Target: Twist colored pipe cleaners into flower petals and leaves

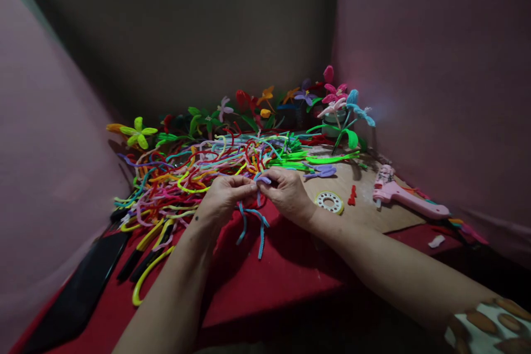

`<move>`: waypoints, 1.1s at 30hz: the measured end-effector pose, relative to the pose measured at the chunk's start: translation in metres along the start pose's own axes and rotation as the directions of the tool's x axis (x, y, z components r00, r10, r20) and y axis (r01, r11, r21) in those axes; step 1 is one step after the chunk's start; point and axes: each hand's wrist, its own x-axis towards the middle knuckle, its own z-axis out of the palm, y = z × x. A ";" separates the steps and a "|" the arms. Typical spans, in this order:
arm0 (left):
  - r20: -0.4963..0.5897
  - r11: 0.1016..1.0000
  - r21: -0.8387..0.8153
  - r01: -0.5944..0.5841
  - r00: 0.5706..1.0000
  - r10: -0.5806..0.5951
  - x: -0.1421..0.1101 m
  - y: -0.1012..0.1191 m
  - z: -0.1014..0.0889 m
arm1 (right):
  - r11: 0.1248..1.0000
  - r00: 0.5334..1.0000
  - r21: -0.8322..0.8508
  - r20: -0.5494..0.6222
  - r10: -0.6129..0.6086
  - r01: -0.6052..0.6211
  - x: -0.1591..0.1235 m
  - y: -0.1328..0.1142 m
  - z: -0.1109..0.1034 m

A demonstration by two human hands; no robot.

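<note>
Over the near middle of the red-covered table, my left hand (226, 194) and my right hand (286, 191) meet with their fingertips pinched. Between them is a lilac pipe cleaner (264, 180), bent into a small piece, and both hands grip it. Just below my fingers, light blue pipe cleaners (262, 232) lie on the red cloth. A large tangled heap of coloured pipe cleaners (199, 163) spreads behind and to the left of my hands. Lilac shaped pieces (321, 171) rest to the right, beyond my right hand. My fingers partly hide the held piece.
A pink glue gun (409, 199) lies on a brown board (398, 217) at right, with a tape roll (329, 202) and a red piece (352, 195). Pipe-cleaner flowers (139, 133) line the back. Yellow-handled pliers (151, 235) and a black flat object (78, 293) are at left.
</note>
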 end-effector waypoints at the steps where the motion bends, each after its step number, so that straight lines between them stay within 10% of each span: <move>1: -0.034 0.996 0.081 -0.036 0.999 0.039 -0.001 0.001 0.003 | 0.998 1.000 -0.061 -0.024 -0.011 0.010 -0.001 -0.001 0.000; 4: -0.150 0.876 0.434 -0.208 0.943 0.298 -0.004 -0.001 0.016 | 0.983 0.996 -0.181 -0.091 0.026 -0.042 -0.003 -0.005 0.002; 8: 0.028 0.247 0.918 -0.309 0.673 0.739 -0.006 -0.007 0.029 | 0.971 0.973 -0.108 -0.121 0.199 -0.212 -0.001 -0.006 0.003; 11: 0.265 -0.159 0.960 -0.231 0.561 0.785 -0.006 -0.009 0.033 | 0.904 0.918 0.188 -0.032 0.396 -0.383 0.001 -0.003 0.004; 14: 0.368 -0.299 0.930 -0.215 0.537 0.759 -0.005 -0.012 0.036 | 0.772 0.855 0.391 0.079 0.513 -0.500 0.003 0.003 0.005; 18: 0.239 -0.126 0.967 -0.221 0.618 0.749 -0.002 -0.017 0.036 | 0.713 0.833 0.462 0.118 0.541 -0.528 0.006 0.010 0.004; 23: -0.081 0.672 0.664 -0.328 0.862 0.500 0.001 -0.008 0.020 | 0.796 0.889 0.400 0.134 0.438 -0.453 0.013 0.012 -0.004; 25: -0.083 0.865 0.435 -0.252 0.945 0.317 0.000 -0.001 0.011 | 0.850 0.919 0.348 0.146 0.367 -0.395 0.015 0.010 -0.008; 33: 0.077 0.989 0.149 -0.001 0.997 -0.011 -0.004 0.010 -0.006 | 0.967 0.950 0.191 0.291 0.109 -0.169 0.010 0.001 -0.013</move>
